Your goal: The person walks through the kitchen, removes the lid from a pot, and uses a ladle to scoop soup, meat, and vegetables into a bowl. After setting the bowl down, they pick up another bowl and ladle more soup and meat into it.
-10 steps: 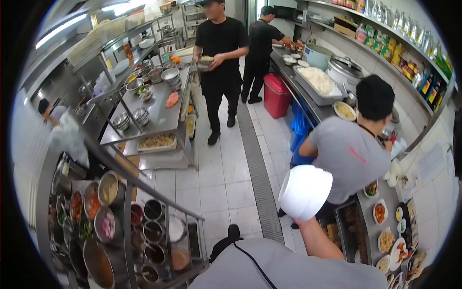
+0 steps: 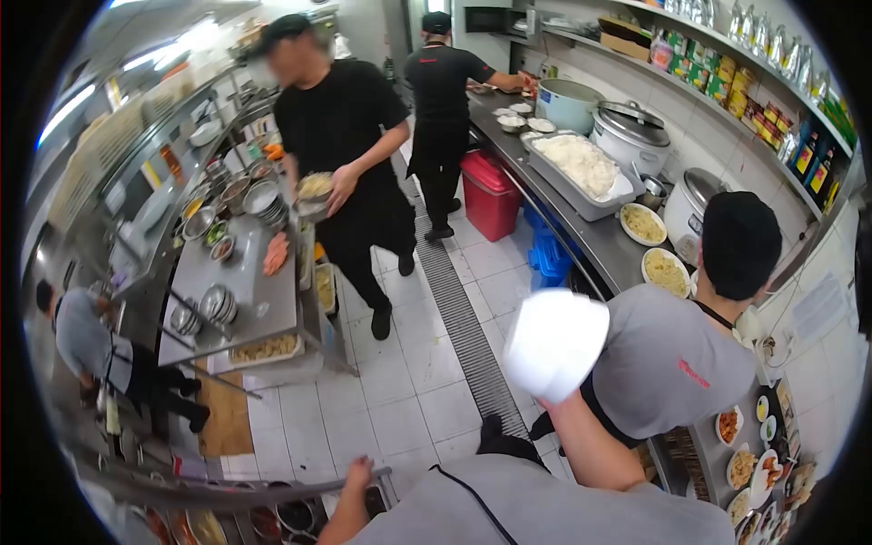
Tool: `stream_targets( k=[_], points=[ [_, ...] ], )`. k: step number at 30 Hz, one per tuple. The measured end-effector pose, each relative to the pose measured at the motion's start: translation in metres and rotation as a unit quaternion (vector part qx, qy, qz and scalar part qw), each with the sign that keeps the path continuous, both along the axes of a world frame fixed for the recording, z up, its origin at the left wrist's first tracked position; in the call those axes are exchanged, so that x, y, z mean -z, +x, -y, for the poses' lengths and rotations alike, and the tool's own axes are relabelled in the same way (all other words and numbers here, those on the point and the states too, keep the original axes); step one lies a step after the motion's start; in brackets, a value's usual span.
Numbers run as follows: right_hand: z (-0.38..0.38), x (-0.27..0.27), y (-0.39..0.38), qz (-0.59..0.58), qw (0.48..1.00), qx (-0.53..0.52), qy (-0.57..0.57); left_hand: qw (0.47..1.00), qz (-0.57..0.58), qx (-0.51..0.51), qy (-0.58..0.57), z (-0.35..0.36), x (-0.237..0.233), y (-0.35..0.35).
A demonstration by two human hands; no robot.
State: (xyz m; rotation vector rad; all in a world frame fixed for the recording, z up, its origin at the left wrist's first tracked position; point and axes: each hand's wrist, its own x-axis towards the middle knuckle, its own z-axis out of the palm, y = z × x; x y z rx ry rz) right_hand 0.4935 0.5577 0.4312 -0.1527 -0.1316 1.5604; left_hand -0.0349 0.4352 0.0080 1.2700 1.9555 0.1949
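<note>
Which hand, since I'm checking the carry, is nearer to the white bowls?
Right: the right hand holds the white bowls from beneath. The left hand is apart from them, lower in view and to the left, near the metal rail.

Commercial kitchen: rice-filled tray, lidded cookers, shelved cans, two o'clock; steel table, metal bowls, nine o'clock.

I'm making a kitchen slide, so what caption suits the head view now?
A right hand holds white bowls above a tiled aisle, near a grey-shirted co-worker.
</note>
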Motion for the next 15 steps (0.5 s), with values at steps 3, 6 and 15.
stream_targets(
  k=[3, 6, 15],
  points=[
    [-0.119, -0.02, 0.001, 0.071, 0.994, 0.047, 0.067, 0.986, 0.123, -0.074, 0.085, -0.133, -0.088, 0.026],
    [-0.232, -0.049, 0.006, 0.002, 0.987, 0.043, 0.155, 0.973, 0.149, -0.119, 0.132, -0.206, -0.136, 0.066],
    [-0.489, -0.008, 0.088, 0.02, 0.994, 0.11, -0.017, 0.999, -0.026, -0.018, -0.03, -0.21, -0.096, 0.111]
  ],
)
